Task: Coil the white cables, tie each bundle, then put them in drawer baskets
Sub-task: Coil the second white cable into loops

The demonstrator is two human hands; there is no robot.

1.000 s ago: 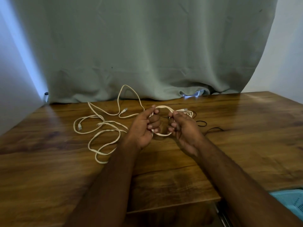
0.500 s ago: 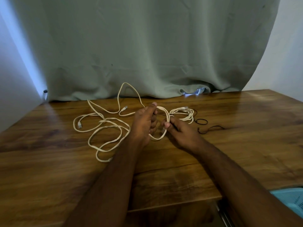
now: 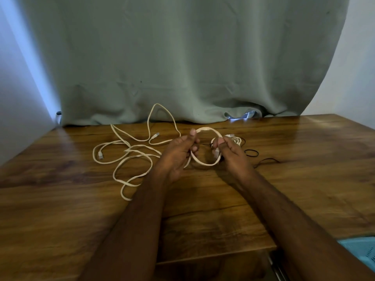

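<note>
table (image 3: 284, 199): wooden, bore all the cables.
loose cable (image 3: 129, 157): white, sprawled uncoiled left of the hands, its slack trailing toward the left hand.
basket (image 3: 363, 250): blue corner at lower right, nothing seen in it.
left hand (image 3: 178, 157): pinched the loop's left side.
right hand (image 3: 233, 157): gripped its right side.
loop (image 3: 205, 163): one turn, held above the table.
bundle (image 3: 236, 138): small coil behind the right hand; tie unclear.
bands (image 3: 251, 152): black, unused.
progress: early; coiling, tying and stowing looked mostly left.
</note>
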